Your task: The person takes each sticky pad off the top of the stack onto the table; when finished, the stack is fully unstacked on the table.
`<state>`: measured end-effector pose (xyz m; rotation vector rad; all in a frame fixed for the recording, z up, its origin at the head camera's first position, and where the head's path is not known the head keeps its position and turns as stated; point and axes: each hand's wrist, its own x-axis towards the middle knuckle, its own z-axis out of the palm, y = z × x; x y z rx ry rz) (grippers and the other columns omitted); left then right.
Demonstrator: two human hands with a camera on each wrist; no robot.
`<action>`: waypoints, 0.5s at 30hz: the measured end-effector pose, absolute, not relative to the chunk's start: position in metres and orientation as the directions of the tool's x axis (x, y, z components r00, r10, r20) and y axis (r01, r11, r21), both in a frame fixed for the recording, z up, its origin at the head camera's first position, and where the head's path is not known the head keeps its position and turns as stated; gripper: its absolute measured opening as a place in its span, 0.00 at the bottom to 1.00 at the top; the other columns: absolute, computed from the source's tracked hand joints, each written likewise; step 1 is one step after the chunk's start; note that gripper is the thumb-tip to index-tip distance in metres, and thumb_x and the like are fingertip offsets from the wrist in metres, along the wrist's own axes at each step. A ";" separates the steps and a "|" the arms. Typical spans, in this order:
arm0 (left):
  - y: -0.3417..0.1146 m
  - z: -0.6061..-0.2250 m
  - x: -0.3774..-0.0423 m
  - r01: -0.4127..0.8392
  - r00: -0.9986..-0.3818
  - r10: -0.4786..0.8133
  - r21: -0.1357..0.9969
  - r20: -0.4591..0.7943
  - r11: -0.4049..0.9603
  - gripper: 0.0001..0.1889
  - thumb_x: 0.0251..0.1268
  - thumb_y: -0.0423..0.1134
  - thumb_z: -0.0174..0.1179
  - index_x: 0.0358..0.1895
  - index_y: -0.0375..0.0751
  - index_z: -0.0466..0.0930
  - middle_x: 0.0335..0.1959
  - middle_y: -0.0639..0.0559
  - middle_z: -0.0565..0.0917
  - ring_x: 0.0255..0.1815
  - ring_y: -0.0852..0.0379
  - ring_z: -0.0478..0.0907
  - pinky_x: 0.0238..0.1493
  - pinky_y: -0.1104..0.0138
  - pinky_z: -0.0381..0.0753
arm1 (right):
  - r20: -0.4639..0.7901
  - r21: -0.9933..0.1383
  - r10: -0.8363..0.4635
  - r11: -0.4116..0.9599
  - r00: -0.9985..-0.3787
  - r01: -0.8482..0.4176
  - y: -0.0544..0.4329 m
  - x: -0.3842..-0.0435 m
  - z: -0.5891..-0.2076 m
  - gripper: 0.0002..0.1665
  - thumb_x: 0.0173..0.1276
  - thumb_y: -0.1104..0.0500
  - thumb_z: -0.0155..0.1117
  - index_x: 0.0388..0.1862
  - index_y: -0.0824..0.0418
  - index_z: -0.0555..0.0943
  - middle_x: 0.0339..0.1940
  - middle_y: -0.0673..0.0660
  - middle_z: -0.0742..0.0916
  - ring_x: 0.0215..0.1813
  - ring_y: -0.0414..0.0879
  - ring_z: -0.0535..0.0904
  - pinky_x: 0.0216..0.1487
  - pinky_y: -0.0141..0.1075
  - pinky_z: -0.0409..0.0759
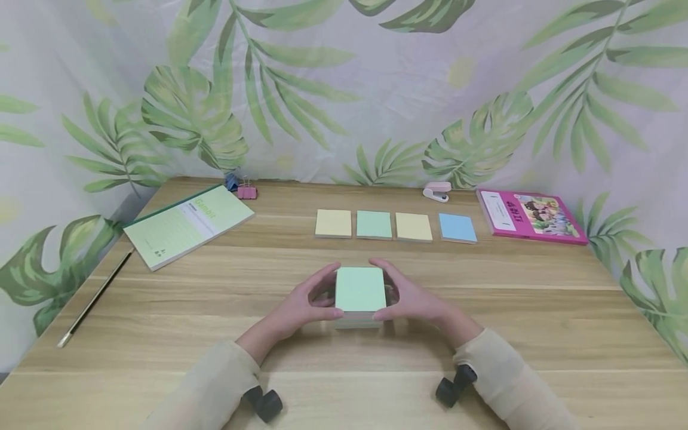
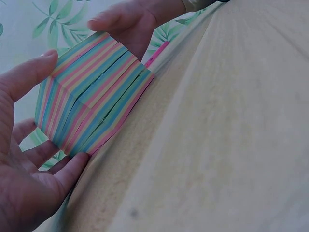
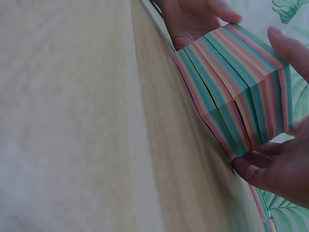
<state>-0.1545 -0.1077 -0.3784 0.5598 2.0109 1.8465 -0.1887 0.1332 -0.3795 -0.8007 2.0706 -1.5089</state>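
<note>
A thick stack of square sticky notes (image 1: 361,290), pale green on top, stands near the middle of the table. Its sides show pink, yellow, green and blue bands, with thin gaps between some pads, in the left wrist view (image 2: 94,94) and the right wrist view. My left hand (image 1: 301,303) holds the stack from the left, thumb by the near corner and fingers curved round the side. From the right, my right hand (image 1: 415,298) holds it the same way. In the right wrist view, fingertips (image 3: 245,166) touch the stack's bottom edge.
Behind the stack lie a yellow pad (image 1: 333,223), a green pad (image 1: 374,224), another yellow pad (image 1: 413,226) and a blue pad (image 1: 457,227). A notebook (image 1: 188,227), pencil (image 1: 97,297) and binder clips (image 1: 246,191) are left; a stapler (image 1: 438,190) and pink book (image 1: 532,216) right.
</note>
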 end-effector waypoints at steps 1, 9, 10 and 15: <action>-0.108 -0.378 -0.155 0.052 -0.859 0.511 0.996 0.008 0.072 0.42 0.48 0.33 0.63 0.66 0.43 0.47 0.63 0.41 0.56 0.62 0.49 0.53 0.56 0.58 0.62 | -0.019 -0.955 -0.686 0.229 -0.728 -0.191 0.133 -0.188 -0.379 0.58 0.44 0.62 0.71 0.66 0.60 0.43 0.58 0.61 0.64 0.59 0.50 0.60 0.58 0.40 0.60; -0.107 -0.378 -0.154 0.074 -0.856 0.516 0.994 0.025 0.076 0.43 0.47 0.32 0.63 0.66 0.41 0.46 0.63 0.40 0.55 0.62 0.48 0.53 0.56 0.57 0.62 | -0.003 -0.974 -0.688 0.167 -0.726 -0.155 0.141 -0.187 -0.381 0.51 0.45 0.68 0.68 0.63 0.63 0.47 0.60 0.64 0.61 0.64 0.52 0.52 0.61 0.42 0.52; -0.107 -0.378 -0.154 0.080 -0.855 0.517 0.993 0.027 0.081 0.43 0.47 0.32 0.63 0.66 0.40 0.46 0.63 0.40 0.55 0.62 0.48 0.53 0.56 0.57 0.62 | -0.005 -0.975 -0.687 0.164 -0.726 -0.149 0.143 -0.187 -0.381 0.51 0.45 0.68 0.68 0.63 0.63 0.48 0.60 0.64 0.62 0.64 0.52 0.52 0.61 0.42 0.53; -0.106 -0.379 -0.153 0.104 -0.855 0.518 0.988 0.031 0.114 0.44 0.46 0.32 0.64 0.66 0.39 0.47 0.62 0.40 0.56 0.61 0.47 0.54 0.55 0.58 0.62 | -0.025 -0.981 -0.683 0.158 -0.730 -0.114 0.157 -0.191 -0.379 0.52 0.46 0.68 0.68 0.64 0.63 0.46 0.59 0.65 0.65 0.61 0.53 0.58 0.59 0.42 0.58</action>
